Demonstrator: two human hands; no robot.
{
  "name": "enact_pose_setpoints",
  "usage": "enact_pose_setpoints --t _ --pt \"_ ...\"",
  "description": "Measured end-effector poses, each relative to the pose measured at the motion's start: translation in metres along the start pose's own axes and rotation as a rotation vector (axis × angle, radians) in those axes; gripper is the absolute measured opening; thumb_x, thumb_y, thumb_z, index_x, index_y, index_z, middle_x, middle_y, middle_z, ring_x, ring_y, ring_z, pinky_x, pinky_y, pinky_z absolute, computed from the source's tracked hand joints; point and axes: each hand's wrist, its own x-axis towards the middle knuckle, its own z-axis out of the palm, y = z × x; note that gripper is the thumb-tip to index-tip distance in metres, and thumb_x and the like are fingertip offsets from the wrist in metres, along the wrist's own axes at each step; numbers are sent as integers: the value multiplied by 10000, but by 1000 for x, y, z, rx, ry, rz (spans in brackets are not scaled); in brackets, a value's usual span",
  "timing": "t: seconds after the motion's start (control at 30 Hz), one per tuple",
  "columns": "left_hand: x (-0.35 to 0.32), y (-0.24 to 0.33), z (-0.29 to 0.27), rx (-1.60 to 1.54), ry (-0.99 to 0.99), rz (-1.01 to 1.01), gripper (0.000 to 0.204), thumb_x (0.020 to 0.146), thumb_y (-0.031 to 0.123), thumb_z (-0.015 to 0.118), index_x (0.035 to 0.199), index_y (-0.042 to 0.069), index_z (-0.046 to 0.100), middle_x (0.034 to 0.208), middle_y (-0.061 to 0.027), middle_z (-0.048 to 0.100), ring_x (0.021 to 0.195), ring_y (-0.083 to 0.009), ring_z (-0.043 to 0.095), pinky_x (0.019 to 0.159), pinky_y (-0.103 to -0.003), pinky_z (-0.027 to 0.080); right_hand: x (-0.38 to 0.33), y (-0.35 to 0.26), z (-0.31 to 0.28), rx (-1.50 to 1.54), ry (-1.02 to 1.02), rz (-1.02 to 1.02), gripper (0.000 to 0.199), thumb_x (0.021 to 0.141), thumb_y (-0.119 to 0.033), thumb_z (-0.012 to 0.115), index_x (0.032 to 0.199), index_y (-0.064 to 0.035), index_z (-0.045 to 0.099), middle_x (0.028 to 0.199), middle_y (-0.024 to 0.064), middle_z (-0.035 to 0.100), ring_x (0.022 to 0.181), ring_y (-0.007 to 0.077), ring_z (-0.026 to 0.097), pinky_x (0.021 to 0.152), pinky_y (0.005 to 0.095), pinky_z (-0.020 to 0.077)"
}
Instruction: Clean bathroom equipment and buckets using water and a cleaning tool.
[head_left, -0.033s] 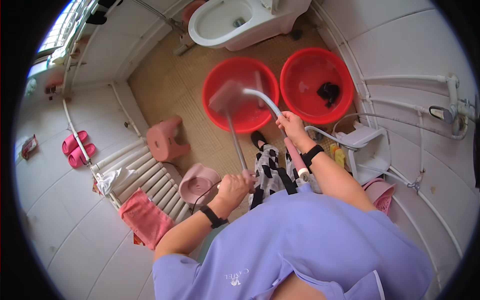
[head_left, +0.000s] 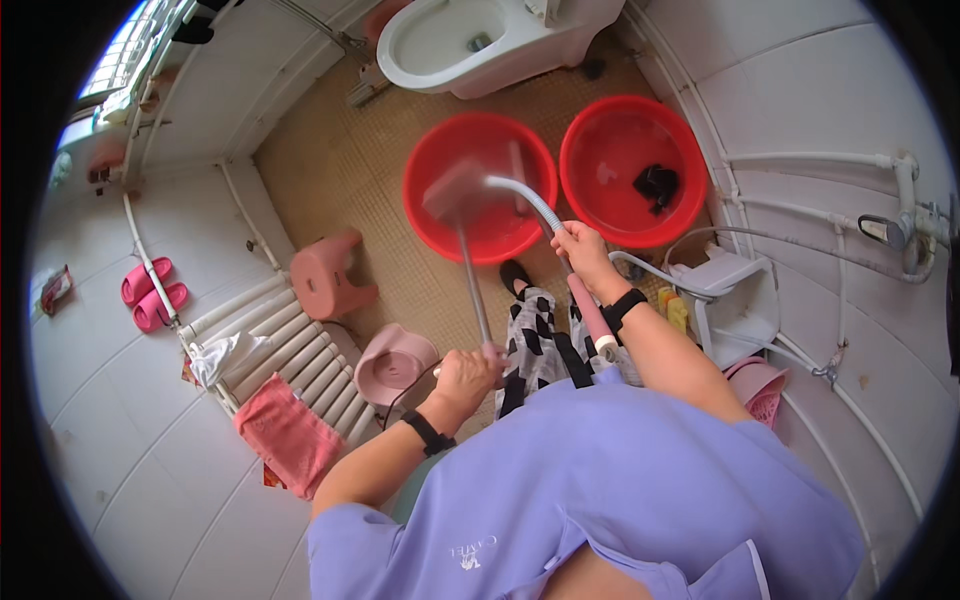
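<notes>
My left hand [head_left: 466, 378] is closed around the pink grip of a long-handled cleaning tool [head_left: 472, 285] with a metal shaft. Its flat, pale head is smeared by motion over the left red basin [head_left: 412, 200]. My right hand [head_left: 585, 258] grips a flexible silvery hose [head_left: 540, 208] whose pale end bends toward that head. The same hand also holds a second pole with a pink grip [head_left: 590, 312], pointing down to the basin. A narrow pale bar [head_left: 517, 180] lies in the basin, perhaps this pole's head. Whether water runs from the hose I cannot tell.
A second red basin [head_left: 570, 195] with water and a dark wet cloth [head_left: 656, 186] stands alongside. A toilet [head_left: 440, 82] is beyond. Pink stools [head_left: 328, 278], a slatted white radiator [head_left: 290, 345] and a pink towel [head_left: 285, 430] line the left. A white step stool [head_left: 745, 295] stands right.
The blurred tool head has shifted very slightly to the right over the basin. Both hands keep their grips.
</notes>
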Motion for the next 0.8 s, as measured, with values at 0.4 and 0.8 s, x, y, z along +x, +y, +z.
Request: enact_pose_setpoints --t 0.4,0.8 --pt "-102 150 257 -368 -341 -444 304 875 174 436 1102 105 627 1150 -41 549 983 -243 577 936 -512 324 26 6 32 -66 -31 84 175 934 -157 532 1009 -17 606 777 -9 608 655 57 525 633 205 443" --pt "-58 146 228 -1302 -274 -1277 311 874 226 518 1099 56 649 1081 -151 650 1029 -320 600 960 -462 416 64 48 99 -393 -89 148 212 881 -199 572 948 -12 648 735 46 659 631 109 608 601 277 483"
